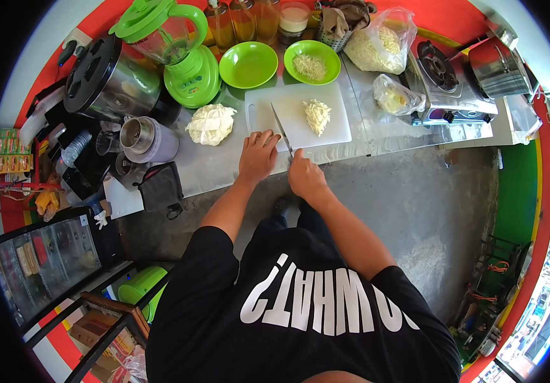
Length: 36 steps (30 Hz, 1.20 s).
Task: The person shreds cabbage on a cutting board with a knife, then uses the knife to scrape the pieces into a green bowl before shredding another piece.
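Note:
My right hand (307, 175) is wrapped round the handle of a knife (281, 124), whose blade points away over the white cutting board (332, 131). On the board's left front edge rests my left hand (259, 153), its fingers bent and close together beside the blade; whether anything is under them is hidden. A pile of pale shreds (317, 117) lies on the board, right of the knife. Left of the board sits a large pale, scored chunk (211, 124). Behind it are an empty green plate (248, 65) and a green plate holding shreds (332, 59).
A green blender (192, 80), a large pot (112, 83) and a steel container (150, 137) stand left. Bottles line the back. To the right are bags (383, 48) of pale shreds, a smaller bag (395, 96) and a stove (444, 83) with a pot.

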Available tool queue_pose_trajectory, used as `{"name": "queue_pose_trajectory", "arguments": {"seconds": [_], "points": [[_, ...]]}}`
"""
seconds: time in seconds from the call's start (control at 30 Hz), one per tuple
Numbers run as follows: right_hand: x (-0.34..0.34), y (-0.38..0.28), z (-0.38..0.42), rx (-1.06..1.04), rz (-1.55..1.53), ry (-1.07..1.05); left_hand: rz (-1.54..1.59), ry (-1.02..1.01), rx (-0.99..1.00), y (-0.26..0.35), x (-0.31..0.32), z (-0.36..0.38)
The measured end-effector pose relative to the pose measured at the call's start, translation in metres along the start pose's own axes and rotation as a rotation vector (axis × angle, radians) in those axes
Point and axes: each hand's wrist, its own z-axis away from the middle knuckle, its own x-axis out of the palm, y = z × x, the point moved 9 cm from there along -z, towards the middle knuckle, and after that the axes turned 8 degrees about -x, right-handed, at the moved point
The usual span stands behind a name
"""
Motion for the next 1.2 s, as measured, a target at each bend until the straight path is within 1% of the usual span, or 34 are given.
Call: {"name": "queue_pose_trajectory", "arguments": {"seconds": [0.1,0.17,0.3,0.37,0.57,0.7,0.77,0.87,1.0,1.07,1.2], "points": [[-0.003,-0.008,0.003,0.024,0.054,-0.065,-0.006,0.013,-0.006,0.0,0.0,-0.001],[-0.001,-0.008,0.003,0.028,0.071,-0.022,0.028,0.02,-0.015,-0.001,-0.002,-0.002],[0.019,-0.002,0.002,0.028,0.101,-0.019,0.043,0.023,-0.003,-0.002,-0.001,-0.002],[0.025,0.003,-0.004,0.021,0.157,0.035,0.021,0.016,-0.008,-0.003,-0.001,-0.003],[0.016,0.001,-0.028,0.0,0.197,0.04,0.019,0.035,0.001,-0.001,-0.004,-0.003],[0.008,-0.011,-0.012,-0.02,0.201,0.041,0.019,0.032,0.0,0.0,-0.004,-0.002],[0.017,-0.007,-0.005,0.076,0.078,-0.044,0.03,0.028,-0.003,-0.001,-0.004,-0.003],[0.024,-0.002,-0.009,0.066,0.098,-0.039,0.031,0.055,0.003,-0.002,-0.003,-0.002],[0.011,-0.009,-0.02,0.019,0.128,-0.044,0.029,0.024,-0.011,-0.001,-0.003,-0.001],[0.005,-0.012,-0.02,0.005,0.136,-0.044,0.067,0.056,-0.014,0.0,-0.005,-0.002],[0.021,-0.007,-0.012,0.005,0.134,-0.043,0.056,0.071,-0.014,0.003,-0.008,-0.001]]}}
